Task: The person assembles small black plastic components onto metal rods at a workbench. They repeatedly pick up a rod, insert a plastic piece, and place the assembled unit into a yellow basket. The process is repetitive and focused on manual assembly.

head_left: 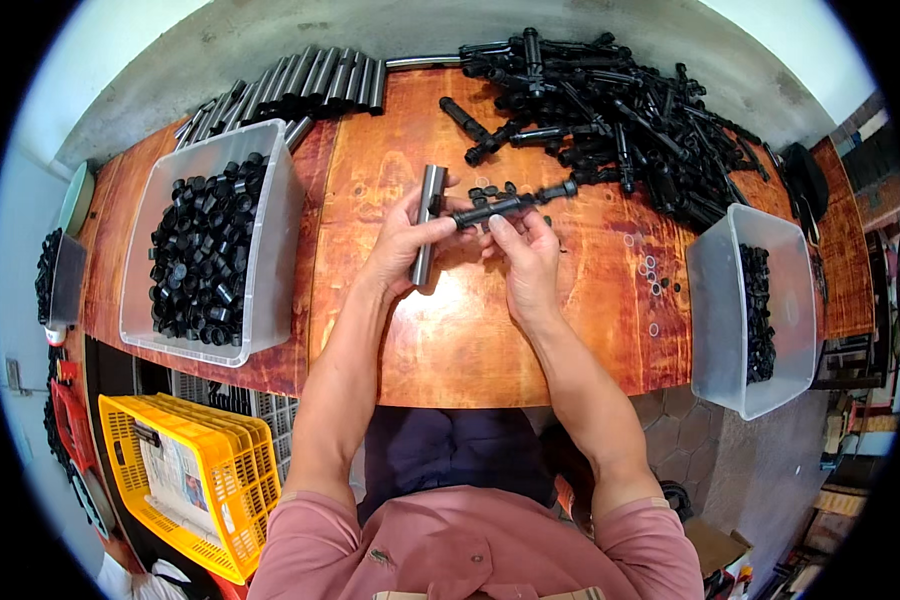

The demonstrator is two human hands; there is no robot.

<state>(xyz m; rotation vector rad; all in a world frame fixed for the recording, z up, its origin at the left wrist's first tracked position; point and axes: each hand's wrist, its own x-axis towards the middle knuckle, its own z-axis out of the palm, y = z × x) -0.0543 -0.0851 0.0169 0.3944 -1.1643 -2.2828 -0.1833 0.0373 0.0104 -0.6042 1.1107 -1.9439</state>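
Note:
Over the middle of the wooden table, my left hand (402, 243) is closed around a smooth metal tube (433, 188), which stands nearly upright in the picture. Its thumb also meets the near end of a black plastic rod-shaped part (498, 210). My right hand (532, 262) pinches that rod between thumb and fingers, and the rod's knobbed end points right and away from me. Rod and tube meet at an angle by my left thumb; whether one enters the other I cannot tell. Small black pieces (490, 191) lie just behind the rod.
A translucent bin (288, 220) of black caps stands at left, another bin (715, 320) of small black parts at right. Metal tubes (320, 78) lie along the back left; black rod parts (610, 110) heap at back right. Clear rings (653, 270) lie nearby. A yellow crate (245, 480) sits below left.

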